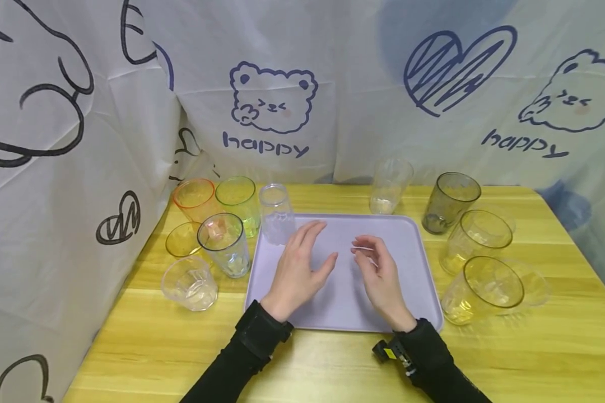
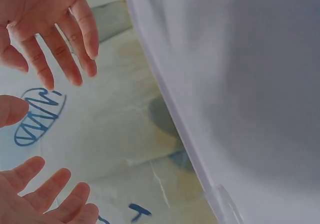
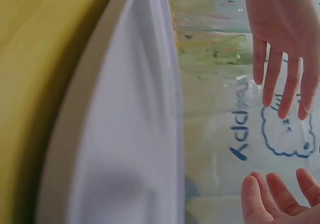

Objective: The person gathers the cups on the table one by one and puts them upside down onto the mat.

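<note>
A lavender tray [image 1: 343,313] lies on the table beneath both hands. Over its left half is my left hand [image 1: 294,274], fingers extended and thumb apart, holding nothing. Facing it from the right half, my right hand [image 1: 383,280] has loosely bent fingers and nothing in its grasp. The hands are separated by a gap. A clear glass [image 1: 277,215] stands at the tray's back left corner, just beyond my left fingertips. Both wrist views show the two hands with bare palms and spread fingers above the tray.
Left of the tray cluster several glasses, among them an orange-tinted glass [image 1: 195,204], a green glass [image 1: 239,204] and a blue-rimmed glass [image 1: 227,249]. A tall clear glass [image 1: 390,187] stands behind it. To the right are a dark grey glass [image 1: 451,204] and several yellowish glasses [image 1: 479,291].
</note>
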Demonstrator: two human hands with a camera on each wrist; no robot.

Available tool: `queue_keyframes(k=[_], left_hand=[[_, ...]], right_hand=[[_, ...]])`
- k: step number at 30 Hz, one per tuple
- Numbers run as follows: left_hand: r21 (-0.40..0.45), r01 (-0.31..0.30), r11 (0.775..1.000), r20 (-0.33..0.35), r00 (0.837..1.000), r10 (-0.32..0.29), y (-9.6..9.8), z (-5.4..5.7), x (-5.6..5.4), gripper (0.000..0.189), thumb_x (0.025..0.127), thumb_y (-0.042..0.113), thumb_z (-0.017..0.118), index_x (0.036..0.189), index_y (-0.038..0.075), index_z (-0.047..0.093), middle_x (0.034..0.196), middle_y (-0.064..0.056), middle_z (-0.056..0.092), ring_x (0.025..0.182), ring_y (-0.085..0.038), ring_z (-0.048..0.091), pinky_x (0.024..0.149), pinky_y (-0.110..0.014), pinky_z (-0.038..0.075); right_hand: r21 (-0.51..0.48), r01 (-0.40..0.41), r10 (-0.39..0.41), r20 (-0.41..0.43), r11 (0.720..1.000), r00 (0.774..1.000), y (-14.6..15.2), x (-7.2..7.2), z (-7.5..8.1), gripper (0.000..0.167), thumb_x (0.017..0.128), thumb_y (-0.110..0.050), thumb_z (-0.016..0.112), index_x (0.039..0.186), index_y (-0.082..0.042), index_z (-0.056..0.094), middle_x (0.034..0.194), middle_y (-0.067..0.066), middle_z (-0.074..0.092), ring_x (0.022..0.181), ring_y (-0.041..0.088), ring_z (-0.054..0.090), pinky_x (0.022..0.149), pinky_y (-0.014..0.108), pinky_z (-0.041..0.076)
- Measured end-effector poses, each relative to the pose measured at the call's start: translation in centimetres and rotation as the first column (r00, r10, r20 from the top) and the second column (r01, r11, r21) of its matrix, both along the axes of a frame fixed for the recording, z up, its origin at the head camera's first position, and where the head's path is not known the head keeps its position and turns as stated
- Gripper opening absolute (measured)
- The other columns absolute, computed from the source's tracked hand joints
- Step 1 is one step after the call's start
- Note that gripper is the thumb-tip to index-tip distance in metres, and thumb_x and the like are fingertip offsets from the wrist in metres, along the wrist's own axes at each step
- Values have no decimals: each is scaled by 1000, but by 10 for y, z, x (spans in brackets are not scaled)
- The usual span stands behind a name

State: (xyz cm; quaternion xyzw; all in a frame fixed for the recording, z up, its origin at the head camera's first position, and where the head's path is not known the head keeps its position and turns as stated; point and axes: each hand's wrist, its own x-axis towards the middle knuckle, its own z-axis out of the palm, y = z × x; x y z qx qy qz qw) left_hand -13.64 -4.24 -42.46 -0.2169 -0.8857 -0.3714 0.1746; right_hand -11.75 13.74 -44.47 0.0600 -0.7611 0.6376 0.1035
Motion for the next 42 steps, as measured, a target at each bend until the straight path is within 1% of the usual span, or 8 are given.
queue_keyframes(k=[6, 11, 21, 26, 32, 35, 38, 42], left_hand=[[19, 80, 997, -5, 997, -80, 22, 9, -2, 58, 92, 26, 71, 144, 7, 50, 145, -11, 55, 136, -29, 52, 116, -43, 44], [-1, 148, 989, -1, 989, -148, 44, 13, -3, 60, 93, 28, 70, 145, 8, 49, 145, -10, 55, 137, -26, 52, 116, -41, 43], [-92, 238, 967, -1, 971, -239, 83, 15, -1, 59, 96, 32, 66, 147, 9, 46, 148, -7, 53, 138, -21, 52, 116, -34, 44], [-96, 258, 961, 28, 966, -257, 95, 17, -1, 60, 96, 32, 66, 148, 11, 45, 150, -7, 52, 139, -20, 50, 118, -32, 42], [-131, 286, 949, 39, 958, -283, 107, 17, 2, 61, 96, 32, 65, 149, 10, 44, 150, -7, 52, 140, -20, 50, 119, -31, 40], [-153, 294, 943, 43, 956, -291, 111, 15, 4, 62, 96, 32, 65, 150, 10, 44, 151, -6, 51, 141, -20, 49, 120, -30, 39], [-164, 300, 940, 49, 954, -296, 113, 12, 6, 62, 96, 32, 65, 150, 10, 43, 151, -6, 51, 141, -19, 50, 120, -30, 38], [-183, 311, 933, 47, 950, -308, 118, 7, 8, 62, 95, 32, 66, 149, 9, 44, 151, -7, 51, 141, -20, 50, 120, -30, 38]], right_hand=[[2, 62, -61, -135, 998, 989, 22, 14, 18, 31, 100, 2, 51, 131, 9, 50, 127, 8, 58, 117, 10, 60, 95, 10, 49], [11, 141, -131, -288, 990, 949, 41, 23, 34, 32, 98, 7, 52, 129, 13, 50, 123, -13, 58, 117, 7, 60, 96, 9, 49], [-5, 297, -268, -444, 955, 855, 80, 45, 53, 42, 89, 18, 52, 130, 19, 47, 129, -9, 57, 124, 8, 57, 103, 16, 47], [-56, 429, -401, -478, 902, 781, 99, 56, 52, 49, 82, 17, 55, 131, 12, 51, 130, -7, 56, 127, 11, 54, 107, 18, 45], [-59, 596, -554, -451, 801, 700, 121, 67, 42, 57, 78, 8, 62, 134, 5, 52, 132, -8, 49, 129, 11, 46, 115, 25, 36], [-44, 626, -595, -369, 779, 714, 129, 73, 35, 64, 80, 6, 63, 141, 1, 46, 136, -8, 42, 131, 10, 39, 122, 31, 28], [-70, 605, -601, -258, 793, 757, 132, 77, 30, 71, 81, 9, 64, 146, -4, 38, 140, -5, 38, 135, 13, 34, 126, 33, 26], [-235, 511, -554, -186, 827, 811, 134, 78, 23, 80, 78, 19, 64, 148, -7, 34, 141, 3, 37, 133, 17, 35, 117, 22, 35]])
